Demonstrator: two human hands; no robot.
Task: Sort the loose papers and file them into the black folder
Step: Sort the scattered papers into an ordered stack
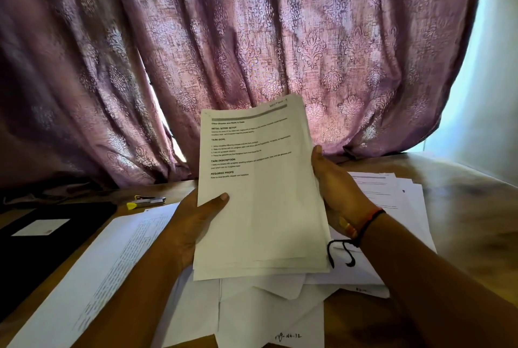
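A stack of printed white papers [260, 201] is held upright in front of me, above the table. My left hand [193, 221] grips its left edge, thumb on the front sheet. My right hand [336, 187] holds the right edge, thumb at the side and fingers behind. The black folder [53, 238] lies closed at the left on the table, a white label on its cover. Loose papers lie on the table: a long printed sheet [112, 269] at the left, several sheets [269, 311] below the stack, and more sheets [398, 201] at the right.
A stapler [150, 200] and a yellow highlighter [131, 205] lie behind the folder. A purple patterned curtain [224, 53] hangs along the far edge of the wooden table [462, 207]. A pale wall stands at the right.
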